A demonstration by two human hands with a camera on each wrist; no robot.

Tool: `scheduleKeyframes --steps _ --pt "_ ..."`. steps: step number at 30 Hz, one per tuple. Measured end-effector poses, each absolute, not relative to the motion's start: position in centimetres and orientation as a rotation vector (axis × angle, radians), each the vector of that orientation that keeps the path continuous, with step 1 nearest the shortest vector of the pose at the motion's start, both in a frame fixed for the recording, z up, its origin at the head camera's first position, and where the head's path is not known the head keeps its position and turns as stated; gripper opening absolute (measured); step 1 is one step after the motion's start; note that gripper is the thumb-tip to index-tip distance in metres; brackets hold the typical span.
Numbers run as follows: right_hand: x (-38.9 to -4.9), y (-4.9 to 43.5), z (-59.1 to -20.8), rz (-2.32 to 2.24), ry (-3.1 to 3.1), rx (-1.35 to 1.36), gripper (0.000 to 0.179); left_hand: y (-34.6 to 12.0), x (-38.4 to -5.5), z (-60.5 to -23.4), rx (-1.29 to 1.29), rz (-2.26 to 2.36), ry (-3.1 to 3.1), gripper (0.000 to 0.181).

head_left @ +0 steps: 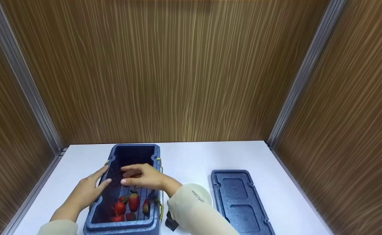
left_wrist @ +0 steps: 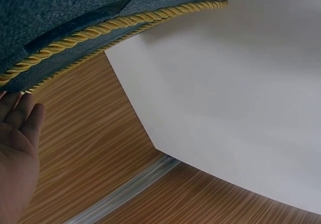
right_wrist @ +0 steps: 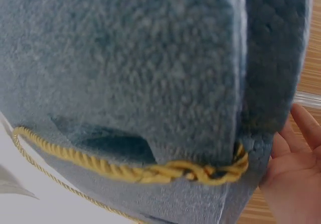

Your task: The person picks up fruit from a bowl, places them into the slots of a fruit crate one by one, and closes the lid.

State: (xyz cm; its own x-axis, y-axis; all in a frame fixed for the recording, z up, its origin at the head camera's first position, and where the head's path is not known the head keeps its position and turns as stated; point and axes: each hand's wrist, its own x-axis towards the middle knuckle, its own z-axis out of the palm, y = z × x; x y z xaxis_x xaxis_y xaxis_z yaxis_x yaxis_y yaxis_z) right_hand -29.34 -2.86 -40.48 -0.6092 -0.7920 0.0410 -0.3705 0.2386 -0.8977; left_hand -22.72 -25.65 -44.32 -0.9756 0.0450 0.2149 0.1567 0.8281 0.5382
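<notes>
A dark blue foam box (head_left: 122, 225) stands on the left of the table, with several red strawberries (head_left: 134, 201) at its near end. My left hand (head_left: 85, 191) rests against the box's left rim, fingers straight and thumb over the edge. In the left wrist view its fingers lie beside the box wall, near a yellow rope (left_wrist: 100, 30). Over the box's right side reaches my right hand (head_left: 148, 178), thumb and fingers apart above the inside, nothing seen between them. The box wall hides its fingertips in the right wrist view.
A blue lid (head_left: 240, 202) lies flat on the white table (head_left: 187, 156) to the right. Partly under my right sleeve are a round white dish (head_left: 207, 195) and a small dark object (head_left: 170, 222). Wood-grain panels (head_left: 191, 71) enclose the table.
</notes>
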Motion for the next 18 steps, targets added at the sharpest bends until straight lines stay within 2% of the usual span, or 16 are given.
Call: scheduleKeyframes --steps 10,18 --pt "-30.5 -1.1 -40.2 -1.513 2.078 -1.207 0.057 -25.7 -22.9 -41.9 -0.132 -0.834 -2.846 0.07" --pt "-31.6 1.1 -39.9 -1.619 2.183 -1.284 0.074 -24.5 -23.8 -39.1 -0.057 -0.674 -2.861 0.082"
